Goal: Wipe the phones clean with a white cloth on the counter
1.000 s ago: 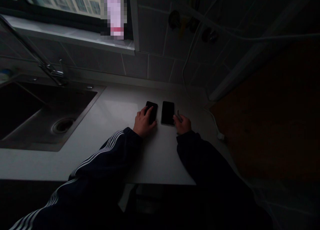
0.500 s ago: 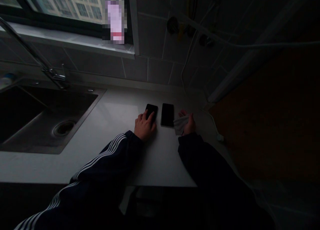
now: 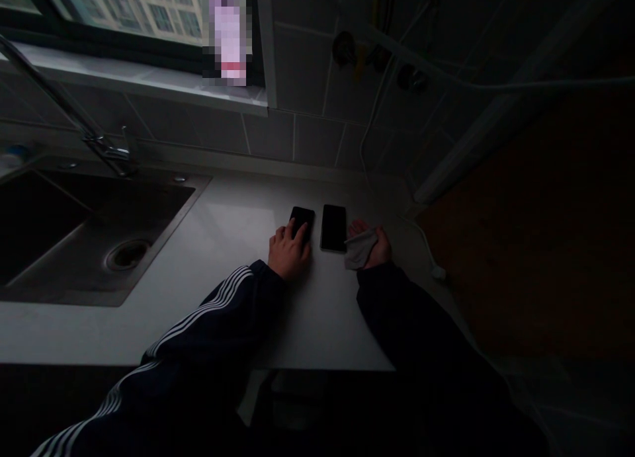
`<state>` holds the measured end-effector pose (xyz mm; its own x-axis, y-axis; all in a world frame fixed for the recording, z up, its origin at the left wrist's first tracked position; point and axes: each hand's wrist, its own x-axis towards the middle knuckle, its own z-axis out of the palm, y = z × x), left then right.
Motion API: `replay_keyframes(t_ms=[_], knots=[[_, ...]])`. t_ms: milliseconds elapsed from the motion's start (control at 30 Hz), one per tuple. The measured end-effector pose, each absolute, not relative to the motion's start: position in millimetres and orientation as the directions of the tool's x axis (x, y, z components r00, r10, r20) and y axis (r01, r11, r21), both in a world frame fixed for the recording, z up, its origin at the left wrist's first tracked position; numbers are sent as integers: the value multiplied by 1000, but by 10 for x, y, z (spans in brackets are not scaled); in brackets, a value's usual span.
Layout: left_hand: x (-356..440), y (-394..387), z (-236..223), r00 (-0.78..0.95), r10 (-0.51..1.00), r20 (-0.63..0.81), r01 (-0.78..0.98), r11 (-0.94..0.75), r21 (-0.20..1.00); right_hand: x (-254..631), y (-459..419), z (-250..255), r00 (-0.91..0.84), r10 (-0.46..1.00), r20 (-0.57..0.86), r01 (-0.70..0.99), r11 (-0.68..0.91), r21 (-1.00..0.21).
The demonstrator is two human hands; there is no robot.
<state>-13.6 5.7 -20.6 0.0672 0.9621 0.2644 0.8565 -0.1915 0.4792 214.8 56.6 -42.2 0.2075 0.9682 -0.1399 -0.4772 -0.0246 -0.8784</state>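
Observation:
Two black phones lie side by side, screens dark, on a white countertop. My left hand rests on the near end of the left phone, fingers laid flat over it. The right phone lies untouched between my hands. Just right of it, my right hand is turned palm up and holds a small pale cloth, fingers curled loosely around it. Both arms wear dark sleeves, the left one with white stripes.
A steel sink with a drain and a tall tap fills the left. Behind the counter are a tiled wall and a window sill. A white cable runs down the wall to the counter's right edge. Brown floor lies to the right.
My right hand has lifted off the counter beside the right phone, turned palm up and now shows the pale cloth in it. My left hand stays on the left phone.

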Motion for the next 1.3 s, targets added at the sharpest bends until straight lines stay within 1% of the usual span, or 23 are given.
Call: replay_keyframes(t_ms=[133, 200, 267, 333, 367, 400, 433, 467, 500, 567, 633, 700, 767, 933, 1000, 1067, 1300], knots=[[-147, 69, -225, 71, 964, 256, 864, -187, 467, 2180, 568, -438, 142, 979, -146, -507, -55, -860], [-167, 90, -212, 51, 966, 255, 839, -180, 513, 2189, 569, -434, 119, 981, -154, -525, -70, -848], [-178, 115, -172, 41, 955, 293, 769, -218, 601, 2192, 572, -420, 111, 979, -169, -547, -82, -833], [-158, 139, -106, 57, 934, 352, 629, -308, 714, 2192, 575, -399, 108, 976, -191, -575, -96, -813], [-130, 149, -67, 76, 926, 370, 529, -352, 772, 2193, 578, -387, 106, 973, -203, -588, -103, -802], [-89, 158, -27, 90, 933, 348, 411, -353, 840, 2196, 580, -375, 103, 971, -215, -602, -111, -791], [-35, 167, 13, 92, 956, 277, 292, -292, 911, 2200, 583, -364, 98, 969, -228, -617, -120, -778], [30, 177, 50, 104, 980, 172, 177, -188, 966, 2205, 585, -353, 93, 966, -240, -632, -129, -764], [100, 189, 84, 121, 991, 49, 77, -59, 995, 2211, 587, -344, 86, 964, -251, -647, -138, -750], [242, 220, 145, 159, 978, -134, -121, 154, 981, 2219, 588, -331, 75, 960, -269, -672, -150, -725], [350, 255, 204, 165, 964, -207, -288, 248, 925, 2217, 585, -326, 71, 958, -276, -689, -153, -709], [402, 284, 262, 109, 951, -291, -333, 311, 890, 2207, 583, -329, 71, 958, -278, -699, -151, -699], [400, 298, 310, 71, 938, -340, -328, 344, 880, 2196, 581, -340, 73, 956, -283, -708, -150, -690], [360, 291, 295, 5, 932, -363, -294, 348, 890, 2189, 573, -380, 73, 947, -313, -722, -167, -672], [391, 294, 229, 17, 933, -360, -297, 349, 889, 2184, 565, -395, 66, 947, -315, -726, -171, -667], [435, 308, 150, 69, 926, -372, -315, 374, 873, 2174, 559, -405, 56, 950, -309, -729, -173, -663], [466, 365, -78, 52, 941, -336, -396, 328, 858, 2139, 560, -373, 20, 963, -268, -742, -165, -649]])
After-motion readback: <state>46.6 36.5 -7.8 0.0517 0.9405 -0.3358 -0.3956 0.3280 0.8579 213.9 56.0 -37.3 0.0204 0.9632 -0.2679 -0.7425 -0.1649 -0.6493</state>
